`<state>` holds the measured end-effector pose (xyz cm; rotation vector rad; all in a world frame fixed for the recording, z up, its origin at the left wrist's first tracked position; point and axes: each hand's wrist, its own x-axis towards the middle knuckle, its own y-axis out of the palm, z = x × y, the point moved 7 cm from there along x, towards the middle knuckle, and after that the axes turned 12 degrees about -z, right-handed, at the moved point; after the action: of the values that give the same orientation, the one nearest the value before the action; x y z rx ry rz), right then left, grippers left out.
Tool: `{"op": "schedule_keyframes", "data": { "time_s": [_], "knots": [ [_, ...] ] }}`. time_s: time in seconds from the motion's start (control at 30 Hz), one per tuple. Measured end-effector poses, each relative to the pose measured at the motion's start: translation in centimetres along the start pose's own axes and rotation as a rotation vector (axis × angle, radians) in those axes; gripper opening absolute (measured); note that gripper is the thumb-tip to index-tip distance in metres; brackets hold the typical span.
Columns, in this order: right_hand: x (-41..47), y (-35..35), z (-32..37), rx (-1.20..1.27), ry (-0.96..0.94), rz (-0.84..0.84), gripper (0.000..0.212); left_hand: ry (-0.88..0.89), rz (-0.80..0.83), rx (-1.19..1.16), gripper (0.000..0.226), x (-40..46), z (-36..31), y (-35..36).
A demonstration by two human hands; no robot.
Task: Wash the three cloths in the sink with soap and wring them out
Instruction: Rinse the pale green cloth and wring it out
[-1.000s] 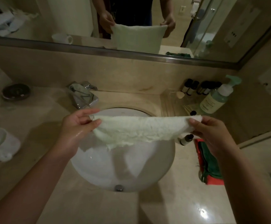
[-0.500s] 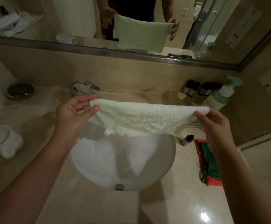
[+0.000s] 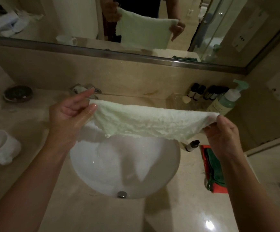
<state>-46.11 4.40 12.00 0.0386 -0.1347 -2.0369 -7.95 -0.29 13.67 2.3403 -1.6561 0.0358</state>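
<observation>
Beige stone tabletop (image 3: 89, 215) surrounds the white sink (image 3: 124, 168). Above the basin a pale green cloth (image 3: 146, 123) hangs stretched, its corners pinched by the left hand (image 3: 69, 114) and right hand (image 3: 222, 131). Green and orange cloths (image 3: 214, 171), seemingly folded, lie right.

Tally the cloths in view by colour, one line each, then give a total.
Pale green cloth, stretched over the sink between left hand and right hand: 1
Dark green cloth, on the counter: 1
Orange-red cloth, under the dark green one: 1
Total: 3
</observation>
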Motion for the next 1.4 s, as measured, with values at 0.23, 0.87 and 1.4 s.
{"op": "schedule_keyframes", "data": {
  "time_s": [0.23, 0.87, 1.4],
  "knots": [
    [0.0, 0.4, -1.8, -0.158, 0.125, -0.074, 0.017, 0.009, -0.085, 0.164, 0.065, -0.1, 1.5, 0.3],
    [-9.0, 14.1, -4.3, -0.711, -0.186, 0.269, 0.024, -0.228, 0.004, 0.339, 0.049, -9.1, 5.6, 6.9],
    [-9.2, 12.7, -3.7, -0.413, 0.114, 0.444, 0.026, 0.425, 0.328, 0.76, 0.077, -10.2, 3.0, 9.2]
  ]
}}
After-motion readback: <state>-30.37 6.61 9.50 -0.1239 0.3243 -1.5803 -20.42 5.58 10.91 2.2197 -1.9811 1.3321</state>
